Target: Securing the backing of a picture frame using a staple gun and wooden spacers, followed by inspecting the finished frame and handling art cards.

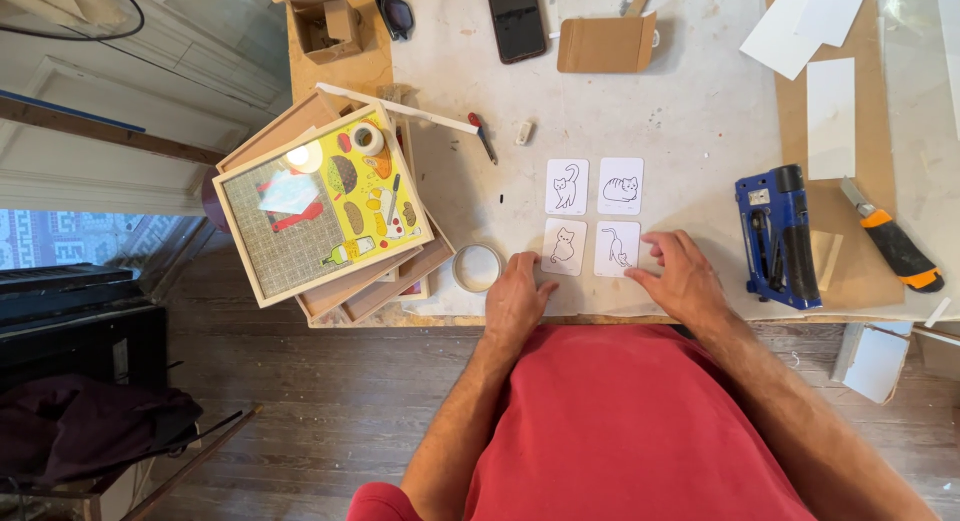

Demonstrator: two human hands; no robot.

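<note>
Several small white cards with black line drawings of cats lie in a two-by-two grid on the pale worktable (700,121). My left hand (515,299) rests flat on the table edge, its fingertips touching the lower left card (565,246). My right hand (680,274) lies spread beside the lower right card (616,248), fingertips on that card's right edge. The upper left card (567,186) and the upper right card (621,185) lie untouched above them. Neither hand grips anything.
A tape roll (477,268) sits left of my left hand. A stack of wooden frames (325,206) with a yellow collage overhangs the left table corner. A blue staple gun (779,236) and an orange utility knife (893,246) lie at right. A phone (515,19) and cardboard box (606,44) sit at the back.
</note>
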